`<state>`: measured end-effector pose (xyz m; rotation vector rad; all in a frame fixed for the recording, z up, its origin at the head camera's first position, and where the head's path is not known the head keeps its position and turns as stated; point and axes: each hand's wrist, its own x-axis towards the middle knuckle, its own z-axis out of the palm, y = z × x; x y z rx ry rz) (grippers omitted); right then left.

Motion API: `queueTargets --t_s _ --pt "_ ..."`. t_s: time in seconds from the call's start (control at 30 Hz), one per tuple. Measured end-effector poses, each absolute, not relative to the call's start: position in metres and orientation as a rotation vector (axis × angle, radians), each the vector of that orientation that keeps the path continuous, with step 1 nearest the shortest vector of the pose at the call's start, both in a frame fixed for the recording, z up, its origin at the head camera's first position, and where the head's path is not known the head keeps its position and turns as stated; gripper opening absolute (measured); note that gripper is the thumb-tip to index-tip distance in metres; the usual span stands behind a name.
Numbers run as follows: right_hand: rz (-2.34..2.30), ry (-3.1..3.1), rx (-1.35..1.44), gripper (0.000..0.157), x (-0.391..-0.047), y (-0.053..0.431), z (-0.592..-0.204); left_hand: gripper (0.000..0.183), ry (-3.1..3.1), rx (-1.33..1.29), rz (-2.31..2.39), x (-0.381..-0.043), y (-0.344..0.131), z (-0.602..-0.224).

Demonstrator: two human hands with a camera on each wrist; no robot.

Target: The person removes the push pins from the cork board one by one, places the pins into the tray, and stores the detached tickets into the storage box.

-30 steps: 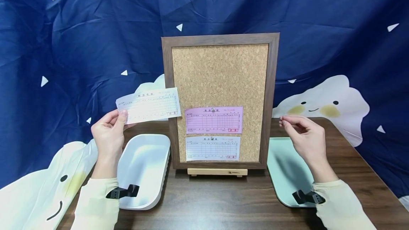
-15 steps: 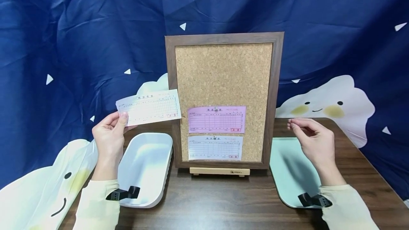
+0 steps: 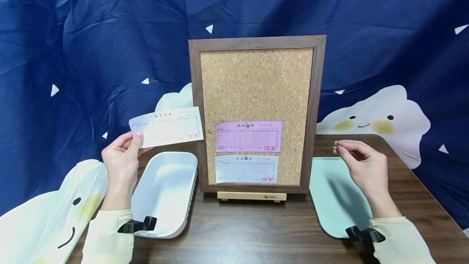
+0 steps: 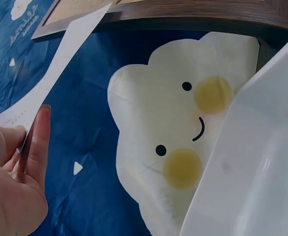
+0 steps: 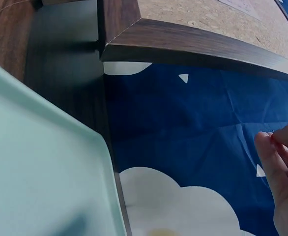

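Observation:
My left hand (image 3: 121, 162) pinches a white printed receipt slip (image 3: 166, 127) by its lower left corner, between thumb and fingers, above the white tray and beside the board's left frame. In the left wrist view the slip (image 4: 60, 69) shows nearly edge-on and bowed. My right hand (image 3: 366, 166) is raised over the green tray, thumb and fingertips together on a tiny pin (image 5: 273, 131) whose thin tip barely shows. A pink receipt (image 3: 248, 137) and a bluish white receipt (image 3: 246, 170) are tacked one above the other on the lower cork board (image 3: 256, 84).
The brown-framed board stands on a small wooden easel (image 3: 252, 196) on the table (image 3: 234, 231). Left of it sits a deep white tray (image 3: 165, 199), right of it a shallow green tray (image 3: 340, 215). A blue cloth (image 3: 128, 19) with cloud faces hangs behind.
My left hand, still holding the receipt, has sunk slightly and drifted left from the board. My right hand has shifted a little right and down, fingertips still together. The view has moved slightly.

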<state>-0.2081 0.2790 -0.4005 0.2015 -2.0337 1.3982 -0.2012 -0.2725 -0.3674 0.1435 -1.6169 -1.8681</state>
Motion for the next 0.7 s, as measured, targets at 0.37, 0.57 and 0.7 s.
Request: queueTargets --t_s 0.37,0.57,0.7 --pt "1.393 -2.072 0.150 0.016 -0.202 0.289 -0.410 0.009 -1.611 0.162 -1.892 -0.198 -0.283 -0.376" --pt "1.397 -2.089 0.165 0.017 -0.202 0.292 -0.411 0.011 -1.587 0.177 -1.893 -0.193 -0.293 -0.379" --pt "1.413 -2.078 0.172 0.018 -0.203 0.292 -0.413 0.013 -1.594 0.204 -1.889 -0.193 -0.296 -0.381"
